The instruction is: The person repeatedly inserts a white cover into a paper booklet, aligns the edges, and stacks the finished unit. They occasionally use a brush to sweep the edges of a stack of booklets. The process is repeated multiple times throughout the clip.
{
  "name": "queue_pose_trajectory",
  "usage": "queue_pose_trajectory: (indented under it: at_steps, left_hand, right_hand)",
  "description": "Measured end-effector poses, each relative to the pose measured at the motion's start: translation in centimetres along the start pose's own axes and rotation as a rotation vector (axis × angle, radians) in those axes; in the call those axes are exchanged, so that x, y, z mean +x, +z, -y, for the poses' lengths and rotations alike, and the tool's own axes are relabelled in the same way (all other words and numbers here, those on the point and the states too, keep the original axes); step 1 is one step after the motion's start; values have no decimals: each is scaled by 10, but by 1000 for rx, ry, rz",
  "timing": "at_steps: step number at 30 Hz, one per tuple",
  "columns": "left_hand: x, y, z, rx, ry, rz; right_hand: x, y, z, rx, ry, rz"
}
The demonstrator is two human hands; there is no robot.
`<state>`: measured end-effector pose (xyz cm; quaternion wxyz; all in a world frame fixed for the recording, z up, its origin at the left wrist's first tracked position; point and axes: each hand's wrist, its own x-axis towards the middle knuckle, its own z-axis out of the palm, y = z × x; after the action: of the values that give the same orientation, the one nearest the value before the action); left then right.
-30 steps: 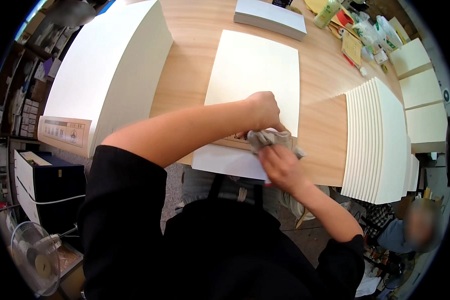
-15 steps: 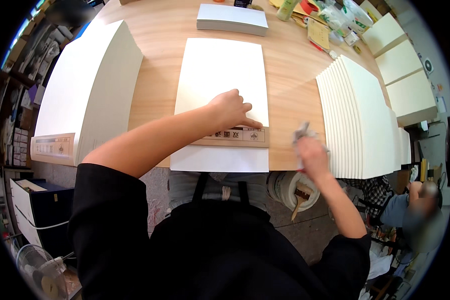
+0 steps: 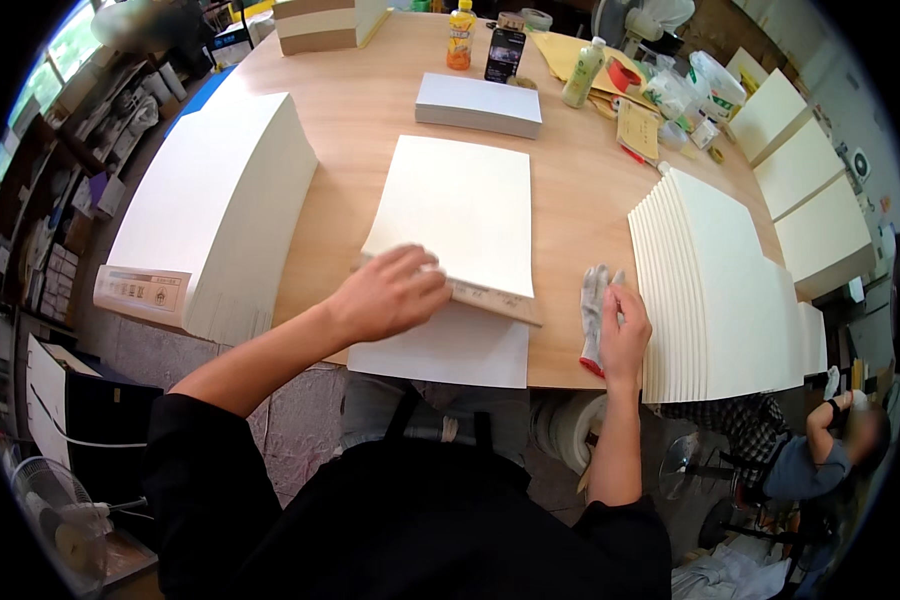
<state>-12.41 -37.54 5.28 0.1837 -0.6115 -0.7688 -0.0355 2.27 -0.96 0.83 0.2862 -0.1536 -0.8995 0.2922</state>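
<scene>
A large cream-white sheet [image 3: 460, 210] lies ahead of me, with a brown printed strip [image 3: 495, 302] along its near edge. That near edge is tilted up off a plain white sheet [image 3: 440, 350] beneath. My left hand [image 3: 395, 295] is closed on its near left corner, partly covering the strip; the fingertips are hidden. To the right, a grey-white work glove [image 3: 592, 312] with a red cuff lies flat on the table. My right hand [image 3: 625, 330] is right beside the glove, fingers curled in, with nothing visible in them.
A tall paper stack [image 3: 205, 190] stands on the left of the wooden table [image 3: 355, 120], and fanned white stacks [image 3: 710, 290] on the right. Further back are a smaller stack [image 3: 478, 105], bottles [image 3: 460, 38] and clutter. A bucket [image 3: 570, 425] sits below; another person [image 3: 810, 460] is at right.
My right hand has let go of the glove, which now lies flat. My left hand has moved from atop the sheet to its near left corner, and the strip edge has lifted.
</scene>
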Motion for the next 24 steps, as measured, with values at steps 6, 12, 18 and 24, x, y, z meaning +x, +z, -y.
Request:
queue_pose_trajectory:
  at_steps: [6,12,18,24]
  left_hand:
    - [45,-73,55,111,-240,8]
    - [-12,-188,61,328,-137,-301]
    - [-204,-216,51,679,-635,-388]
    - [-365,-197,65,20,-1121,-414]
  right_hand:
    - [53,42,75,976,847,580]
    - [40,156,146,1593,753,493]
    - [58,173,347,1701,276,613]
    - [52,242,414,1204,162,977]
